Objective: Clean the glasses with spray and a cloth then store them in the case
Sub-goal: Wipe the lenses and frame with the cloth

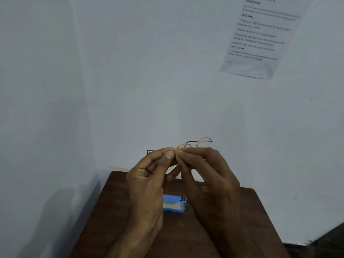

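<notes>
I hold thin-rimmed glasses with a black and pink frame up in front of the wall, above the table. My left hand pinches the frame near one lens, thumb on top. My right hand pinches a small yellow cloth against that lens. Most of the cloth is hidden by my fingers. A blue and white glasses case lies on the brown table below my hands. No spray bottle is in view.
The small dark wooden table stands in a corner of pale walls. A printed instruction sheet is stuck on the wall at upper right. A dark object shows at the bottom right edge.
</notes>
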A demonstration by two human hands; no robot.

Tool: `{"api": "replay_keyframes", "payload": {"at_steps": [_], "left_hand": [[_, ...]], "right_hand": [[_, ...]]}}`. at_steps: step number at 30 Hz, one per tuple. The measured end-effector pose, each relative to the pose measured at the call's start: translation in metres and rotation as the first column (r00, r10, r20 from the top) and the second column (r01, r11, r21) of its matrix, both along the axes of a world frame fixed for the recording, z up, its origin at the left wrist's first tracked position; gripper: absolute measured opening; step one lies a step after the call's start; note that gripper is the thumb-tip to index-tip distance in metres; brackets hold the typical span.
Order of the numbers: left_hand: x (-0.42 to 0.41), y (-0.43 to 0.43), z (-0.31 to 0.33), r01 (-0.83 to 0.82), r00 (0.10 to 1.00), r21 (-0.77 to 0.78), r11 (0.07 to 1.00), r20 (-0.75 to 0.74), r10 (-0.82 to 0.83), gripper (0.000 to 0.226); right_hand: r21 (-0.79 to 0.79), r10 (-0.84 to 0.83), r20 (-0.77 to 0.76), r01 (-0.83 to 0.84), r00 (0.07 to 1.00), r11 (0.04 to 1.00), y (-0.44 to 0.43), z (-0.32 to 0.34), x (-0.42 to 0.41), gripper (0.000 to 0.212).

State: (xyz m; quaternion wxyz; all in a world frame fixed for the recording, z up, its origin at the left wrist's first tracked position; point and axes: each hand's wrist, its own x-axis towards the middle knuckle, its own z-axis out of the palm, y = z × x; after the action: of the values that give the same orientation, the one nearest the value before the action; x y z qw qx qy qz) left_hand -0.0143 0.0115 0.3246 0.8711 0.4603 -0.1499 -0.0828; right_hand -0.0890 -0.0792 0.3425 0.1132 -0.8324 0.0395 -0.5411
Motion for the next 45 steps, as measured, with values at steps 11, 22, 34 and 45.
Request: {"api": "replay_keyframes", "payload": {"at_steps": [11, 22, 34, 45], "left_hand": [[-0.004, -0.002, -0.003, 0.021, 0.996, 0.003, 1.0, -0.084, -0.021, 0.022], [-0.011, -0.004, 0.008, 0.039, 0.995, -0.025, 0.999, -0.09, -0.041, 0.036], [-0.017, 0.001, 0.013, 0.011, 0.994, -0.023, 1.0, -0.104, -0.013, 0.04], [-0.021, 0.001, 0.014, 0.032, 0.979, -0.06, 0.998, -0.2, -0.044, 0.03]], "right_hand": [[0.097, 0.026, 0.005, -0.026, 1.0, 0.995, 0.008, -0.008, -0.008, 0.016], [-0.007, -0.103, 0.037, 0.104, 0.994, 0.995, -0.008, 0.002, -0.014, 0.013], [0.025, -0.171, 0.049, 0.17, 0.984, 0.985, -0.02, 0.006, -0.018, 0.013], [0.061, -0.231, 0.018, 0.229, 0.973, 0.971, -0.037, 0.004, -0.025, 0.014]]}}
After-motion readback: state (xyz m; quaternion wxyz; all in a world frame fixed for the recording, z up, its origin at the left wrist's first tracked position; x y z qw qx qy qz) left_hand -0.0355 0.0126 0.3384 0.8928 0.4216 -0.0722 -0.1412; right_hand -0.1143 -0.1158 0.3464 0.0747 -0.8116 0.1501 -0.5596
